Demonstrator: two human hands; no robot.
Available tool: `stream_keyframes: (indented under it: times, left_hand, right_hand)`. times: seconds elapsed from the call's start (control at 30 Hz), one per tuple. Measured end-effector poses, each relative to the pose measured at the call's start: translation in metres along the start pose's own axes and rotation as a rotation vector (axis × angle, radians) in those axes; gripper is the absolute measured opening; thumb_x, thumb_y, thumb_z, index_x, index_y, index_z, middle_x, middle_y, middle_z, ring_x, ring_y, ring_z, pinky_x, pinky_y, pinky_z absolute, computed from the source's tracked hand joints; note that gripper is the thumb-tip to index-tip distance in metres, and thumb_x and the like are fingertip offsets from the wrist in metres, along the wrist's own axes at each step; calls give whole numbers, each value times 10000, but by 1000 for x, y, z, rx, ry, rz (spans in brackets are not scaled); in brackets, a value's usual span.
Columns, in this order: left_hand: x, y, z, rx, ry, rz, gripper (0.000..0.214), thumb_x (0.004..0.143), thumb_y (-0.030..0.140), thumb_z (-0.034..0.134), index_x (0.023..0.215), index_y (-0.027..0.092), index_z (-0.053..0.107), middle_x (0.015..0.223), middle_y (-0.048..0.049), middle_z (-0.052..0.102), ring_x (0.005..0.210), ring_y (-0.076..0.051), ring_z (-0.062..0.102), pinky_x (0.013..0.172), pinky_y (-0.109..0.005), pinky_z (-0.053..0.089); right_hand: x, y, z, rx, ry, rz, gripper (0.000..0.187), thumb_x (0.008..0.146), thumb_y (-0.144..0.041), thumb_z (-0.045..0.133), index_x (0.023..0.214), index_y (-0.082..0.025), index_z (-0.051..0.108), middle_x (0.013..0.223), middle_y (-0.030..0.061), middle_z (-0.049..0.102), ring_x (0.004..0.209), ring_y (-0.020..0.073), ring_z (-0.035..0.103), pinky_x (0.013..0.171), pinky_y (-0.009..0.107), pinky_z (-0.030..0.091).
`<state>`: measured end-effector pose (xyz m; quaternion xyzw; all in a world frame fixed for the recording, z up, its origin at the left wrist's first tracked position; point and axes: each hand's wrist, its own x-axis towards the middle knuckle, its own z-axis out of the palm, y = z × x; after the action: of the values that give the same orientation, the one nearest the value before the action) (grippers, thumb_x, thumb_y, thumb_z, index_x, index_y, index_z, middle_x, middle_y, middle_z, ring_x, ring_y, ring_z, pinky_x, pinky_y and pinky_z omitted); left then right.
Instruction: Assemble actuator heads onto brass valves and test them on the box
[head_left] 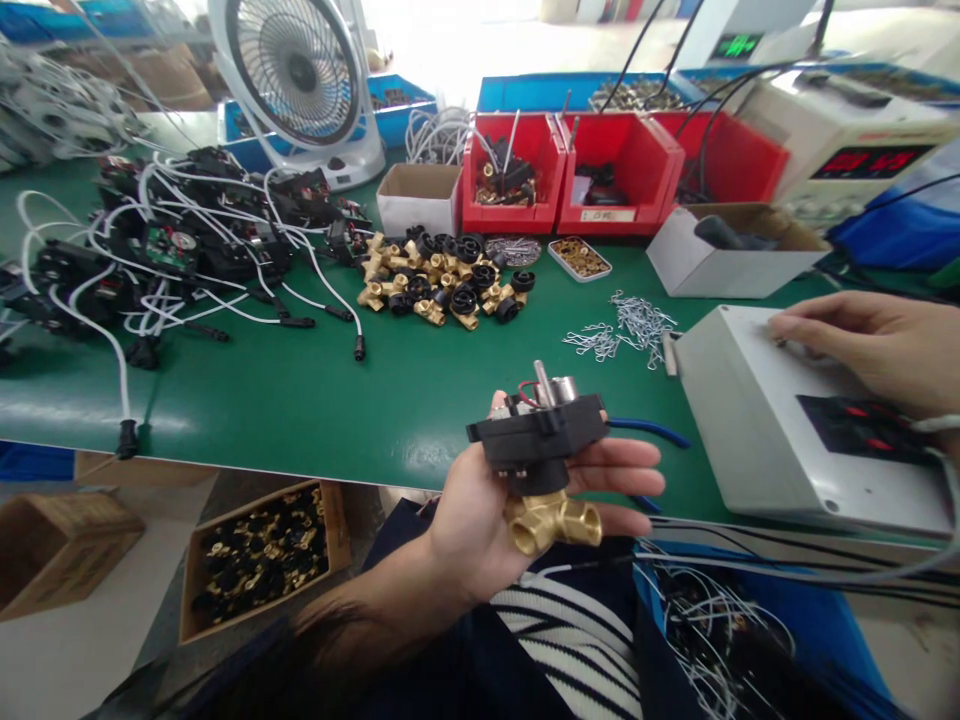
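My left hand is held out palm up, its fingers stretched, and carries a motorized valve. That valve has a black actuator housing on top, with a metal shaft sticking up, and a brass body below. A blue cable shows just behind it. On top of a light grey control box, my right hand has thumb and fingertips together at a small metal switch. The fingertips partly cover that switch. A dark panel with red lights lies below this hand.
Brass valve bodies with black caps lie heaped at mid-table, by silver clips. Wired actuators crowd the left. Behind stand red bins, a white fan and a power supply. Floor left: a carton of valves.
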<state>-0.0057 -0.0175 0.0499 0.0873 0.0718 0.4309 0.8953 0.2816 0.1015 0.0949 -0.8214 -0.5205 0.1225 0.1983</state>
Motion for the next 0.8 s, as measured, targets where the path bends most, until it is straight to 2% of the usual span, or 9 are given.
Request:
stream_keyframes:
  times: [0.1,0.17,0.43,0.67,0.73,0.8]
  left_hand:
    - [1,-2,6,53,125,7,719,1028,518,159,1059,80,727,1058,-139,741,918,-211,720,812,-305,580]
    - [1,-3,9,57,179,10,788,1021,529,91,1035,75,735,1053,-139,744,950,-209,715,841,-307,575]
    - [2,-4,12,97,246,73,703,1042,455,146,1005,81,741,1035,-127,754,980,-205,716,861,-321,590]
    - [1,-5,11,107,253,58,685,1041,456,161,1013,74,729,1037,-146,747,971,-211,717,860,-329,592]
    - [1,-5,11,130,261,71,623,1042,455,212,1057,76,706,1063,-156,736,990,-220,710,876,-349,584]
    - [1,-3,11,199,282,120,457,1027,431,366,1127,99,665,1108,-148,719,998,-229,702,876,-365,578]
  right_hand:
    - [2,4,1,21,2,-24,45,833,-122,746,816,-160,729,676,-22,621,575,101,461,611,275,335]
    - [4,9,2,41,0,-54,11,844,-137,740,846,-147,735,678,-20,619,603,99,478,632,271,345]
    - [13,26,5,63,-5,-144,112,860,-210,733,926,-120,742,756,15,648,643,90,502,669,277,371]
    - [9,21,7,66,-10,-134,148,860,-222,725,933,-93,737,749,24,651,634,87,493,669,286,377]
    - [9,17,3,40,-49,-139,152,879,-216,697,955,-90,734,781,36,672,651,91,507,688,293,390]
    - [9,15,-6,-28,-84,-149,150,890,-209,677,977,-100,734,855,54,700,704,104,545,732,311,412]
